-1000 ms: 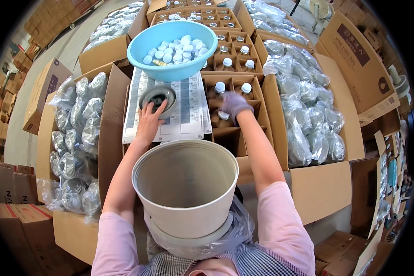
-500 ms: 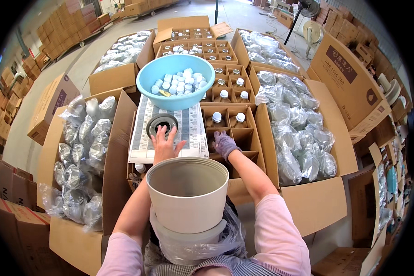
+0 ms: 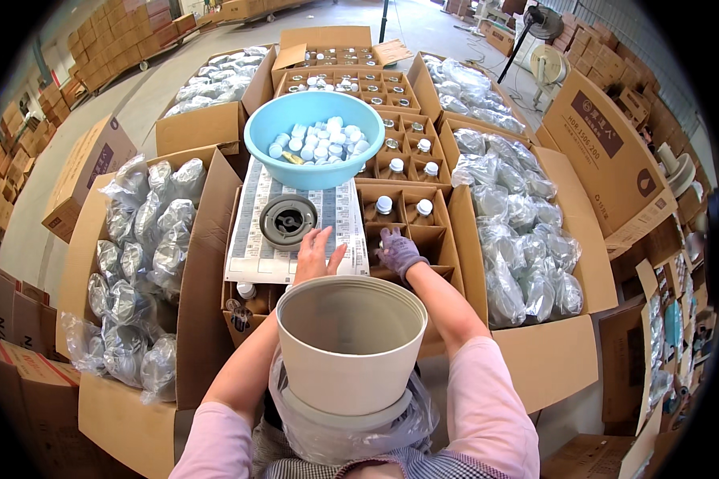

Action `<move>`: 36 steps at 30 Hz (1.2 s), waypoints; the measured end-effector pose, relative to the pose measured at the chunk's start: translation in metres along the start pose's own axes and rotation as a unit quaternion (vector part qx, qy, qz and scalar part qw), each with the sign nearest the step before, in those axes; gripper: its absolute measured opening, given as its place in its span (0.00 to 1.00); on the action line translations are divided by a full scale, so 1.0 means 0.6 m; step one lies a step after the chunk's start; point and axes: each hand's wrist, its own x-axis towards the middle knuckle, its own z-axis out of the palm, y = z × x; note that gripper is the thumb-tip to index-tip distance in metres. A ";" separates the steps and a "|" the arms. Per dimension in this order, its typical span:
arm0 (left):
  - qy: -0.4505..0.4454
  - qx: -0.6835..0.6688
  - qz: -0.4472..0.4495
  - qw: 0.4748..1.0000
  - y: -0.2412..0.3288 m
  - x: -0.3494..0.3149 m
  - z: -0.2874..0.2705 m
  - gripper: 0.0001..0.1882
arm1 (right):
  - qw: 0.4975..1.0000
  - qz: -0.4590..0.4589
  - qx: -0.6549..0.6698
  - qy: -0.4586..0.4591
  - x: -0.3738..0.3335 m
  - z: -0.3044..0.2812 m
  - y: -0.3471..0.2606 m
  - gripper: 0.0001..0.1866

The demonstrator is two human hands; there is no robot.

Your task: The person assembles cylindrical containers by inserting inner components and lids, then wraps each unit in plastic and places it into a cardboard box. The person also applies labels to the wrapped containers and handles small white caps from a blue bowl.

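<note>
My left hand (image 3: pixel 318 257), bare, has its fingers stretched out just below a round grey ring-shaped part (image 3: pixel 288 222). That part lies on a printed sheet (image 3: pixel 252 259) over the carton. My right hand (image 3: pixel 401 254), in a grey-purple glove, reaches down into a compartment of the divided carton (image 3: pixel 454 263). Its fingers bend downward, and what they grip is mostly hidden. Bottles with white caps (image 3: pixel 384 204) stand in the compartments behind it. In front of my body is a cream tub (image 3: pixel 351 367), with a plastic bag (image 3: pixel 419 415) around its lower part.
A light blue basin (image 3: pixel 268 162) of white caps sits on the sheet's far end. Open cartons of plastic-wrapped items stand at left (image 3: pixel 204 263) and right (image 3: pixel 539 351). Farther back are more cartons of bottles and a fan (image 3: pixel 548 65).
My left hand has come off the grey ring part and moved right and nearer. My right hand stays at the compartment, its fingers more bent. The view has shifted slightly.
</note>
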 end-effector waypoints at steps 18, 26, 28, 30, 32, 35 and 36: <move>-0.279 -0.778 -0.192 0.530 0.163 0.142 -0.091 0.35 | 0.865 -0.404 0.262 0.139 -0.309 -0.449 -0.182 0.37; -0.269 -0.679 -0.139 0.668 0.186 0.063 -0.178 0.39 | 0.711 -0.164 0.659 0.183 -0.208 -0.404 -0.155 0.42; -0.312 -0.670 -0.072 0.669 0.151 0.042 -0.182 0.45 | 0.713 -0.199 0.655 0.153 -0.220 -0.389 -0.172 0.44; -0.281 -0.671 -0.106 0.678 0.138 0.003 -0.185 0.44 | 0.739 -0.242 0.610 0.149 -0.237 -0.373 -0.166 0.45; -0.284 -0.659 -0.124 0.686 0.130 -0.026 -0.189 0.45 | 0.761 -0.203 0.610 0.089 -0.291 -0.372 -0.193 0.52; -0.289 -0.656 -0.129 0.685 0.154 -0.042 -0.206 0.51 | 0.819 -0.249 0.517 0.002 -0.312 -0.362 -0.190 0.48; -0.288 -0.651 -0.099 0.695 0.195 -0.035 -0.213 0.53 | 0.826 -0.242 0.508 -0.024 -0.319 -0.374 -0.186 0.46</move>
